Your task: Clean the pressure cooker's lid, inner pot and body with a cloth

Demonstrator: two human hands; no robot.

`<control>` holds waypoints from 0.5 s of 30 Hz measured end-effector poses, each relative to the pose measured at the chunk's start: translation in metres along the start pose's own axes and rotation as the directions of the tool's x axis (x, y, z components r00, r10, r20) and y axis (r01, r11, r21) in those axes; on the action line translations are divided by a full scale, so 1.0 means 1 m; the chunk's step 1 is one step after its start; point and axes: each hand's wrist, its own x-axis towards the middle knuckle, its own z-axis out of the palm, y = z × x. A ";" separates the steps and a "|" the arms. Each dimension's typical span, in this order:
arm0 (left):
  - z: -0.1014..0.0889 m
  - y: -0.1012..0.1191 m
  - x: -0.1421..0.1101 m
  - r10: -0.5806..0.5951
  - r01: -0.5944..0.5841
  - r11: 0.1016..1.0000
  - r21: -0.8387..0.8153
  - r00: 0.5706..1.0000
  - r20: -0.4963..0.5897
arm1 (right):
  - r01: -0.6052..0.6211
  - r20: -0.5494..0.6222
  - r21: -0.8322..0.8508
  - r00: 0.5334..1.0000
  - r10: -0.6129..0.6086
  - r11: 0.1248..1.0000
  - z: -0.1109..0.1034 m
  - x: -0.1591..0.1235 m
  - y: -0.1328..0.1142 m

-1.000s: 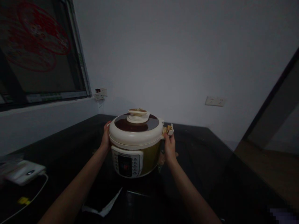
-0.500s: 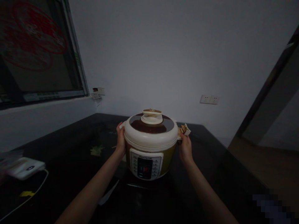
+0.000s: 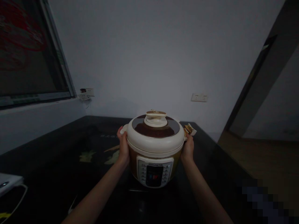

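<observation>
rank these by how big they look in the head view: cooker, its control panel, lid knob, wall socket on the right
1. cooker
2. control panel
3. lid knob
4. wall socket

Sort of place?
Looks like a room in a home, perhaps a kitchen or dining area: an electric pressure cooker on a glossy black tabletop, wall sockets behind, a window with red decorations at left.

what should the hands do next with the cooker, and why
Probably ease the cooker straight down, level, until it surely rests on the table. The left hand and right hand hold opposite sides, and its upright body looks steady, but the dimness hides whether its base already touches.
</observation>
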 end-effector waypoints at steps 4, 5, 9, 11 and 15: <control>-0.002 0.000 0.002 -0.021 0.020 1.000 0.015 1.000 0.015 | 0.022 -0.009 -0.044 1.000 -0.022 0.999 -0.003 0.002 0.003; -0.003 0.000 0.002 -0.024 0.023 1.000 0.020 0.999 0.026 | 0.027 -0.008 -0.055 1.000 -0.027 0.998 -0.004 0.003 0.004; -0.006 -0.003 0.007 -0.035 0.031 0.998 0.049 0.996 0.085 | 0.042 0.015 -0.089 0.999 -0.040 0.995 -0.005 0.009 0.008; -0.008 -0.004 0.011 -0.041 0.032 0.997 0.074 0.991 0.127 | 0.050 0.023 -0.101 0.999 -0.048 0.994 -0.004 0.011 0.009; -0.020 -0.002 0.023 -0.029 -0.007 0.988 0.154 0.972 0.233 | 0.072 0.085 -0.128 0.994 -0.061 0.989 -0.003 0.011 0.005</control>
